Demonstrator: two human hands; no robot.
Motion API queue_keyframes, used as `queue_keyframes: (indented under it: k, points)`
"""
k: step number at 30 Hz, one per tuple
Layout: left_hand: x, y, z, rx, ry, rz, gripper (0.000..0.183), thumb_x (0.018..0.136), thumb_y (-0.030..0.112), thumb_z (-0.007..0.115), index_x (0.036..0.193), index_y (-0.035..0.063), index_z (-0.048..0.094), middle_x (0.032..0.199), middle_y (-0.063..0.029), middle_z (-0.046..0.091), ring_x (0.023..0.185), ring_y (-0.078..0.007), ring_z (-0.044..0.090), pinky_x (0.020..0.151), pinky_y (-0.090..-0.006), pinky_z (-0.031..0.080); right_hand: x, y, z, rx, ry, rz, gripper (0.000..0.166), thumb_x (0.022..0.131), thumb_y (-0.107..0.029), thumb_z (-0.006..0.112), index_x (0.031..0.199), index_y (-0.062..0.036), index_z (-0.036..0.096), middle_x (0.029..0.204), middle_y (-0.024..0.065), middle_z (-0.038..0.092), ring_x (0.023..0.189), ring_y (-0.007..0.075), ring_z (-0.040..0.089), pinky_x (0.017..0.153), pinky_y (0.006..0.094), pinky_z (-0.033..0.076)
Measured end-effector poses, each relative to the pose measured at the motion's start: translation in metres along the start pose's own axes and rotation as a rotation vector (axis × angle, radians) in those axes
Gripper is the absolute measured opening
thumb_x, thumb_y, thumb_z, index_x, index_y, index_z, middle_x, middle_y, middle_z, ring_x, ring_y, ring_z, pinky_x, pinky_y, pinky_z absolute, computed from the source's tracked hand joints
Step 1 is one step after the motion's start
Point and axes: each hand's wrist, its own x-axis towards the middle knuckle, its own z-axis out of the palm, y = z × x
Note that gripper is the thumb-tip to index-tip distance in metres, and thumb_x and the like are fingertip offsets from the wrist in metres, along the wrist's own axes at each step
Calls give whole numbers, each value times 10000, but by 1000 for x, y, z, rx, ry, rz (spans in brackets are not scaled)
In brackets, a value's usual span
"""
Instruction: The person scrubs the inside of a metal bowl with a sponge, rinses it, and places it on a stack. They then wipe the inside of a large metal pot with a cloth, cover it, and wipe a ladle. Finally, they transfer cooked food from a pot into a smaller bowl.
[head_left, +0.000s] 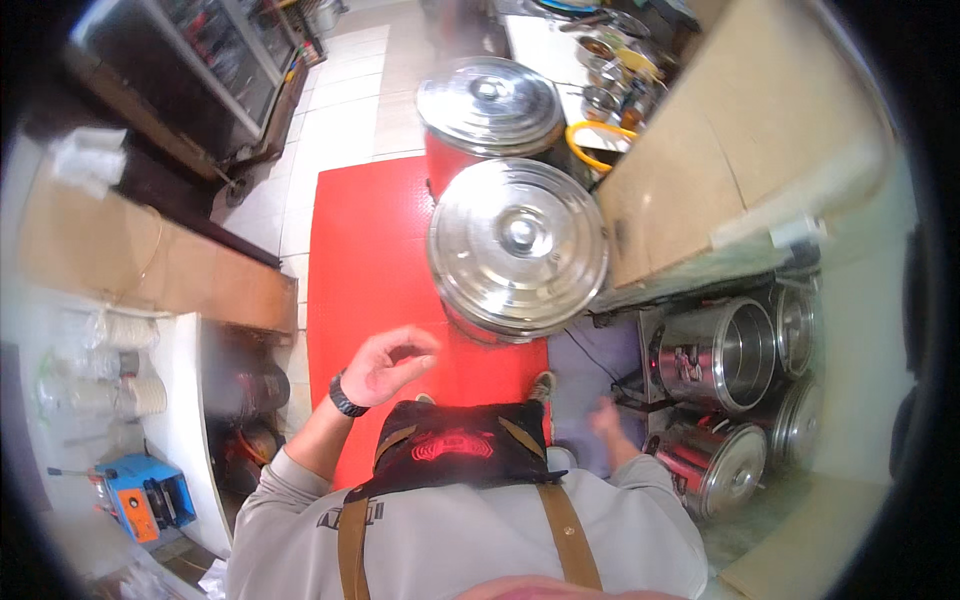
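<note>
My left hand hangs over the red floor mat with a dark watch at its wrist. Its fingers curve loosely apart from the thumb, with nothing between them. Just beyond it stands a large lidded metal pot, apart from the hand. Behind that is a second lidded pot. My right hand is down at my side, small and blurred, near the steel pots by the wall; its grip is not clear. An open steel pot and a lidded steel pot are closest to it.
A tiled counter runs along the right. Bowls and a yellow-rimmed basket sit on a white table. On the left are a wooden counter, a glass-fronted cabinet and a blue-and-orange machine. A black cable crosses the floor.
</note>
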Motion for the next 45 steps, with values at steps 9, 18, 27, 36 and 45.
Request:
queue_keyframes:
  k: [9, 18, 27, 36, 45]
  points:
    - [44, 218, -138, -169, -875, 868, 216, 859, 70, 691, 1054, -18, 670, 1059, -190, 607, 864, -306, 621, 825, -401, 490, -141, -579, 99, 60, -659, -694, 455, 924, -79, 559, 1372, -56, 478, 1175, 156, 664, 938, 213, 699, 827, 357, 551]
    - [165, 319, -273, -177, -550, 295, 83, 818, 186, 747, 798, 105, 750, 911, -88, 577, 1046, -328, 556, 890, -429, 430, 14, -813, 172, 37, -598, -931, 418, 909, -82, 560, 1321, -21, 522, 1157, 183, 672, 922, 247, 706, 841, 369, 540]
    - [356, 308, -506, -326, -279, 457, 154, 911, 56, 593, 1011, -44, 655, 1059, -194, 617, 901, -275, 635, 877, -390, 487, 173, -1108, 175, 12, -608, -1000, 408, 924, -110, 569, 1318, -13, 525, 1190, 189, 659, 976, 281, 699, 871, 385, 539]
    - [564, 141, -852, -547, 593, -290, 114, 937, 122, 617, 905, 12, 621, 882, -72, 628, 834, -167, 596, 806, -334, 505, 422, -1296, 202, 163, -411, -552, 309, 971, -97, 529, 1250, 27, 576, 1077, 131, 687, 890, 180, 697, 798, 309, 552]
    - [913, 254, -1035, -554, 26, -180, 160, 987, 157, 567, 973, 4, 609, 1014, -114, 663, 919, -195, 635, 865, -370, 520, 587, -1486, 180, 436, -339, -234, 314, 996, -176, 536, 1213, 41, 601, 997, 121, 702, 849, 165, 699, 800, 293, 551]
